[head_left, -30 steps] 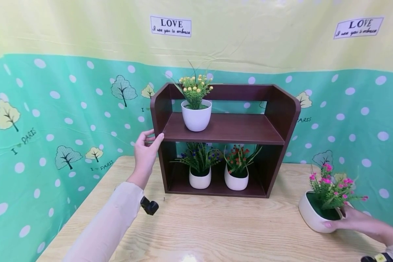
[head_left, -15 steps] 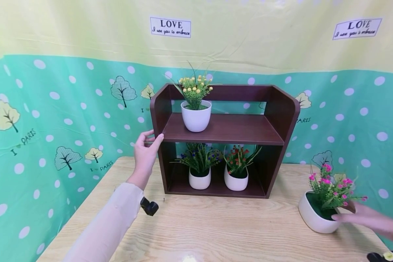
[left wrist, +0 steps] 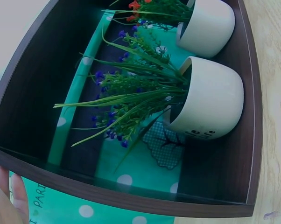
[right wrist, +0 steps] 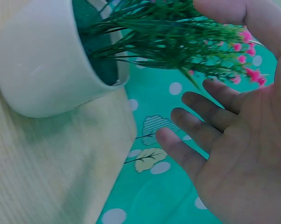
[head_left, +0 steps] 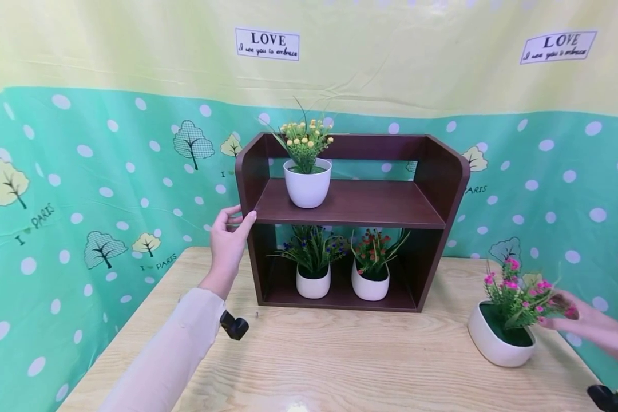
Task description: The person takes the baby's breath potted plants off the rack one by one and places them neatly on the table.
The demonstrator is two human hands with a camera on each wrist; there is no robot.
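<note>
At the left side of a dark brown two-tier shelf (head_left: 350,201), my left hand (head_left: 226,243) grips the side panel, thumb on its front edge. In the left wrist view only part of the left hand (left wrist: 9,198) shows at the panel's outer side. My right hand (head_left: 579,320) is spread beside a potted plant with pink flowers (head_left: 515,294), its fingers apart around the blooms. The right wrist view has the palm (right wrist: 243,149) bare, away from the white pot (right wrist: 42,60), which stands on the table.
A yellow-flowered potted plant (head_left: 308,186) stands on the upper tier, left of middle. Below it are a blue-flowered plant (head_left: 313,284) and a red-flowered plant (head_left: 370,286). A wooden table (head_left: 329,360) bears everything; a printed curtain (head_left: 108,171) hangs behind.
My right hand has let go of the white pot with pink flowers and moved up and to the right, off its rim. The left hand has kept its grip on the shelf.
</note>
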